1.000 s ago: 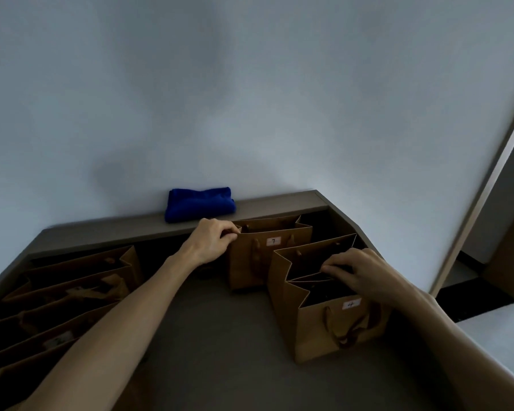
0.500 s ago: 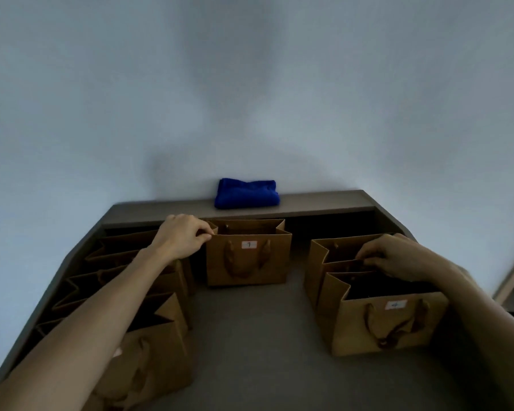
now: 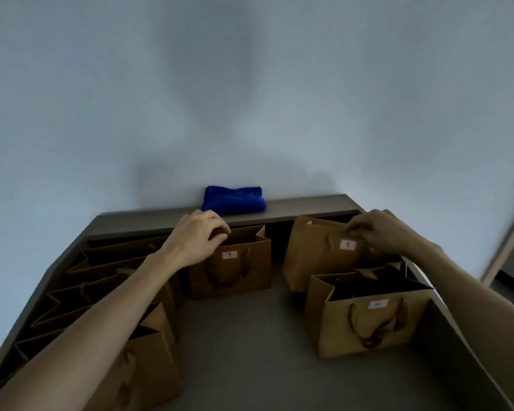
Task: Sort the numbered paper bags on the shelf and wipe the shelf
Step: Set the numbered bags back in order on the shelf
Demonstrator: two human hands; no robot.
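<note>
1. Paper bags stand on the grey shelf (image 3: 244, 336) in the head view. The bag numbered 7 (image 3: 232, 262) stands upright near the back, at the middle.
2. Left hand (image 3: 195, 241) pinches the top left edge of that bag, thumb and fingers curled round the rim.
3. Right hand (image 3: 380, 229) pinches the top edge of the bag numbered 5 (image 3: 318, 253), just above its white label; this bag leans and its mouth looks pressed flat.
4. Directly in front of it, touching or nearly so, stands an open bag with a white label (image 3: 368, 321) whose number I cannot read for certain; its dark cord handles hang down the front.
5. Along the left side a row of further bags (image 3: 101, 280) stands close together, mouths open, partly hidden under the left forearm.
6. A folded blue cloth (image 3: 234, 200) lies on the raised back ledge (image 3: 309, 204) against the pale wall (image 3: 250, 84), just behind the left hand.
</note>
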